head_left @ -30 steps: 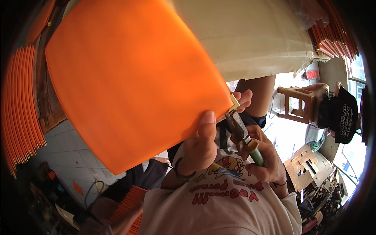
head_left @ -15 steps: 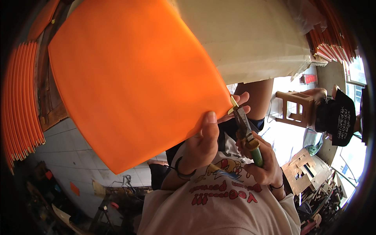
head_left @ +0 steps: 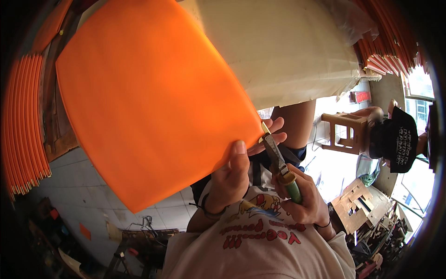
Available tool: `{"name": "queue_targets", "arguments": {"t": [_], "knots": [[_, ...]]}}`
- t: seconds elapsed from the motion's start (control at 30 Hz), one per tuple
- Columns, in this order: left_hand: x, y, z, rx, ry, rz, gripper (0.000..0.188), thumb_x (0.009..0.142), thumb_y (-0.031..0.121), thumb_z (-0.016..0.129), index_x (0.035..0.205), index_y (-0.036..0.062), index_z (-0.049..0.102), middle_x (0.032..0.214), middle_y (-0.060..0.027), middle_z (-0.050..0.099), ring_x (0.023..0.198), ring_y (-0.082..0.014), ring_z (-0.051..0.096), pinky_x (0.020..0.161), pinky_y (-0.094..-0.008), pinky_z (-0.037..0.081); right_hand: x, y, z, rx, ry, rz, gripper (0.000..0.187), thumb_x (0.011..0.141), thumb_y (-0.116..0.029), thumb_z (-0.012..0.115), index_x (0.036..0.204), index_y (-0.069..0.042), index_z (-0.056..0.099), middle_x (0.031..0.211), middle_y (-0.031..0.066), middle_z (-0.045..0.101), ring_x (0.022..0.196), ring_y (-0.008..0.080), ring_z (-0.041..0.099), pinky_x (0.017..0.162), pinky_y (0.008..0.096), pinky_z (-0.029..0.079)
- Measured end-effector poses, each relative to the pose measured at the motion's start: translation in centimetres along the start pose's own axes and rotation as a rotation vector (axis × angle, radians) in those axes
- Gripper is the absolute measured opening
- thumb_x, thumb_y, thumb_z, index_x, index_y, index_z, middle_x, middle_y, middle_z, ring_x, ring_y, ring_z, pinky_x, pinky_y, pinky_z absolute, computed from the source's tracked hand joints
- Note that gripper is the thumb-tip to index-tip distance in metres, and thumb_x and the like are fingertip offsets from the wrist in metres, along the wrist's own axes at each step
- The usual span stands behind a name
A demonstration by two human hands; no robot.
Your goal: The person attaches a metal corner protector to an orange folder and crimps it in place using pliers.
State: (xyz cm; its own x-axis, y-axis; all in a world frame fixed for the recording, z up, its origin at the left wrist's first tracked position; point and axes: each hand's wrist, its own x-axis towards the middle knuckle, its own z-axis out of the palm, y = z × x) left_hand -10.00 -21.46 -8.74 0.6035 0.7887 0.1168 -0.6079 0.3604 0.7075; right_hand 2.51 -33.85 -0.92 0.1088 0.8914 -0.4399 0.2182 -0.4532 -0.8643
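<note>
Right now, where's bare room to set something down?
The pale covering, between orange panel and right orange stack; floor tiles, between panel and small orange piece. Crowded: panel corner, with left hand, right hand and pliers; scrap pile.

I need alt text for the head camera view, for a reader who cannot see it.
A person's left hand holds a large orange panel near one corner, while the right hand holds green-handled pliers at its gold corner piece. Similar orange panels are lined up at far left.

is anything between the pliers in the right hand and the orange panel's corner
Only a small golden corner piece stands there, at the tip of the pliers in the right hand. The left hand grips the orange panel, fingers past its edge, apparently not between.
</note>
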Motion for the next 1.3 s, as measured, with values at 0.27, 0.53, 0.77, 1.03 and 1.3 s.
{"name": "queue_targets", "arguments": {"t": [0.27, 0.53, 0.77, 1.03, 1.3], "knots": [[0.0, -0.1, -0.2, 0.026, -0.02, -0.015, 0.041, 0.104, 0.017, 0.025, 0.132, -0.0096, 0.039, 0.132, -0.0229, 0.049, 0.121, -0.0448, 0.052, 0.098, -0.0551, 0.049, 0.1, -1.0, -0.7, -0.001, -0.12, -0.089, 0.053, 0.066, 0.003, 0.053, 0.118, 0.003, 0.057, 0.129, 0.0238, 0.049, 0.119, 0.0394, 0.054, 0.102, 0.0407, 0.042], [0.2, 0.7, 1.5, 0.203, 0.196, -0.109, 0.061, 0.1, 0.039, 0.029, 0.125, -0.0135, 0.045, 0.115, -0.0329, 0.06, 0.097, -0.0396, 0.067, 0.088, -0.0478, 0.055, -0.2, -1.1, -0.2, 0.05, -0.156, -0.041, 0.06, 0.067, 0.006, 0.054, 0.127, 0.003, 0.054, 0.153, 0.0296, 0.021, 0.142, 0.0421, 0.027, 0.113, 0.0415, 0.028], [0.1, 0.9, 1.8, 0.168, 0.22, -0.133, 0.06, 0.1, 0.04, 0.029, 0.125, -0.0124, 0.045, 0.115, -0.0332, 0.06, 0.095, -0.039, 0.068, 0.087, -0.0469, 0.056, -0.4, -1.3, -0.9, 0.012, -0.194, -0.04, 0.06, 0.068, 0.006, 0.053, 0.128, 0.004, 0.054, 0.155, 0.0322, 0.011, 0.145, 0.0415, 0.018, 0.114, 0.0428, 0.025], [0.0, 0.7, 1.2, 0.168, 0.228, -0.147, 0.058, 0.1, 0.038, 0.031, 0.123, -0.0131, 0.046, 0.114, -0.034, 0.06, 0.094, -0.0389, 0.068, 0.085, -0.0465, 0.057, -0.4, -0.8, -0.7, 0.018, -0.218, -0.067, 0.063, 0.067, 0.007, 0.052, 0.129, 0.003, 0.054, 0.155, 0.0333, 0.01, 0.145, 0.0416, 0.018, 0.114, 0.0423, 0.025], [0.0, 0.6, 1.4, 0.115, 0.196, -0.117, 0.056, 0.1, 0.035, 0.03, 0.124, -0.0137, 0.043, 0.114, -0.0334, 0.059, 0.095, -0.0397, 0.068, 0.088, -0.0489, 0.056, -0.3, -0.6, -0.2, 0.023, -0.186, -0.09, 0.062, 0.066, 0.007, 0.051, 0.127, 0.002, 0.056, 0.155, 0.0329, 0.012, 0.143, 0.0421, 0.023, 0.111, 0.0411, 0.03]]}}
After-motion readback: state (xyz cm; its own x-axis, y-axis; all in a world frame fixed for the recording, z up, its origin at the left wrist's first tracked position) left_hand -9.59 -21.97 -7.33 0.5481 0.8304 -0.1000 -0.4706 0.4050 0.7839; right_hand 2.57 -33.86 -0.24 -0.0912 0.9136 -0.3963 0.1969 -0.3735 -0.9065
